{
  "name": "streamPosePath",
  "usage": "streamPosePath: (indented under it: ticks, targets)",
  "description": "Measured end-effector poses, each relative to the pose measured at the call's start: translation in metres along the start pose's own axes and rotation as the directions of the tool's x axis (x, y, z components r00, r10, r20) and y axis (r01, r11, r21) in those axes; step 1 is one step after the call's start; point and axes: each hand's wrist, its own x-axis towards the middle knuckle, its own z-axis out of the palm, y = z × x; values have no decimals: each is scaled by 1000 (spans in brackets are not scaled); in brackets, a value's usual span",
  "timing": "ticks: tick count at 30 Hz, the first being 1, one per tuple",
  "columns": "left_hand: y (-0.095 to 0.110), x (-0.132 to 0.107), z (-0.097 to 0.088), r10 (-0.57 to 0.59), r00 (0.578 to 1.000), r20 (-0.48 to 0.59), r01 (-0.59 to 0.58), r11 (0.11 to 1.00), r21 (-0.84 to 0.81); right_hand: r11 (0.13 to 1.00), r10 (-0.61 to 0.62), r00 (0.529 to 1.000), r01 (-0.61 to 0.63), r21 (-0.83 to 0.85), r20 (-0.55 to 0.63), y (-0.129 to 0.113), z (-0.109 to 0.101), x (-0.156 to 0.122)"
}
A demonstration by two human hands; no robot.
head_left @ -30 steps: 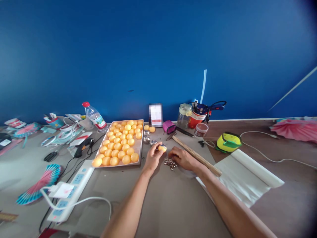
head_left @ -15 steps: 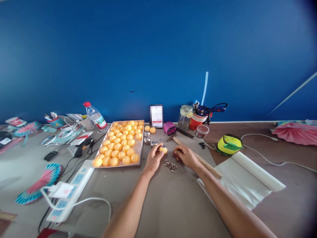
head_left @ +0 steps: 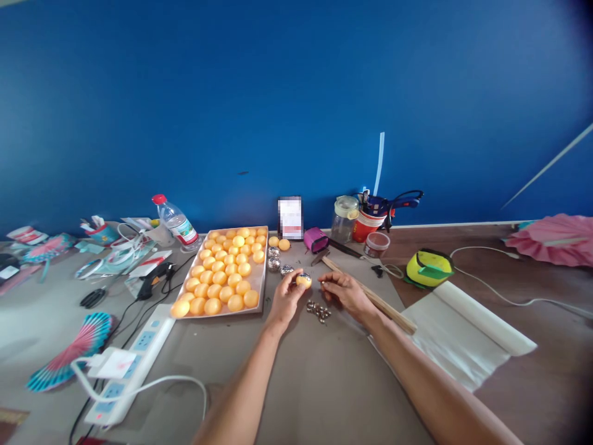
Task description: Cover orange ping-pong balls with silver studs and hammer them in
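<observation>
My left hand (head_left: 286,298) is closed around an orange ping-pong ball (head_left: 303,282), whose top is partly covered with shiny silver tack heads. Just right of it, my right hand (head_left: 345,292) pinches a tiny bright piece, which looks like a thumbtack (head_left: 323,283). Below and between the hands lies a small pile of shiny metal thumbtacks (head_left: 319,311). Beyond my left hand sit several silver-studded balls (head_left: 273,264) and two plain orange balls (head_left: 284,245). To the left, a shallow box (head_left: 265,272) holds many orange ping-pong balls (head_left: 217,278).
A hammer (head_left: 370,296) lies beneath my right wrist, beside a white sheet (head_left: 463,340). A tablet (head_left: 290,217), a purple object (head_left: 316,240), a jar (head_left: 345,219) and a tool-filled cup (head_left: 369,224) stand at the back. Left are a bottle (head_left: 178,224) and a power strip (head_left: 132,364).
The right fingertips have shifted slightly, and a tiny bright piece now shows between them. My left hand keeps hold of the ball. The whole view has moved a little.
</observation>
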Motion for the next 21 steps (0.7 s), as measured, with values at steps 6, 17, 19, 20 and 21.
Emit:
streamPosePath:
  ticks: [6,17,19,20,21]
  targets:
    - [2,0,0,-17,1000,-4,17,1000,-25,895,-130,991,134,-426,40,-2,-5,1]
    - [-1,1,-2,12,1000,2,-12,999,36,632,-337,899,437,-640,281,0,-7,-3]
    - [0,0,-2,18,1000,2,-18,999,38,694,-359,906,420,-585,224,-1,-8,-2]
    - [0,0,-2,17,1000,1,-17,999,32,740,-345,921,386,-551,181,-2,-7,-1]
    - [1,0,-1,12,1000,1,-12,1000,19,794,-314,941,335,-507,130,-3,-7,0]
